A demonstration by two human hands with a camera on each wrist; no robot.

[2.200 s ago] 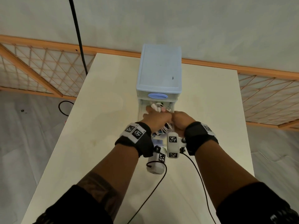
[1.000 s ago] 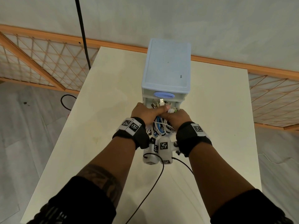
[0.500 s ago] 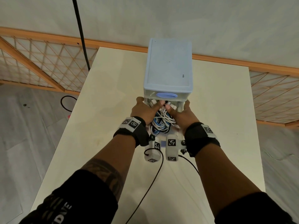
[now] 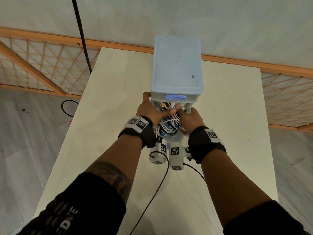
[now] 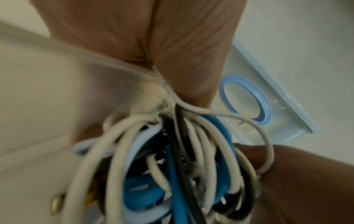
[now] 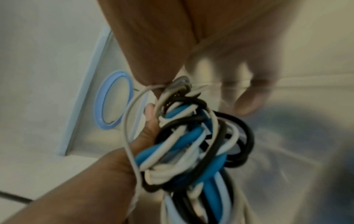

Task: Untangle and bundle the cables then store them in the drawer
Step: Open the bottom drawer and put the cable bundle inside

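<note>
The left hand point(image 4: 149, 111) has its grip on the bundle of cables point(image 4: 167, 127): in the right wrist view its fingers point(image 6: 151, 112) curl up against the coils, and in the head view its thumb reaches up beside the left front corner of the drawer unit point(image 4: 177, 65). The right hand point(image 4: 190, 117) meets it from the other side, its fingers point(image 5: 247, 153) tucked against the same coils, so both grips close round the bundle rather than lying flat.

The bundle is a loose coil of white, bright blue, pale blue and black cables, with one thin white strand looping free. It sits in the pulled-out clear drawer point(image 4: 176, 139), just below the unit's closed upper drawer with its blue ring handle point(image 4: 175, 97); plug ends show at the back of the drawer, under the unit's front edge. How far the coils rest on the drawer floor cannot be told.

The pale blue unit stands on a cream bench point(image 4: 110, 133), near its far edge. Thin black leads point(image 4: 157, 192) run from the wrist cameras toward the near edge. Beyond the bench are a grey wall, a wooden lattice panel point(image 4: 42, 65) and grey floor with a black cable point(image 4: 81, 31) hanging down at the left.
</note>
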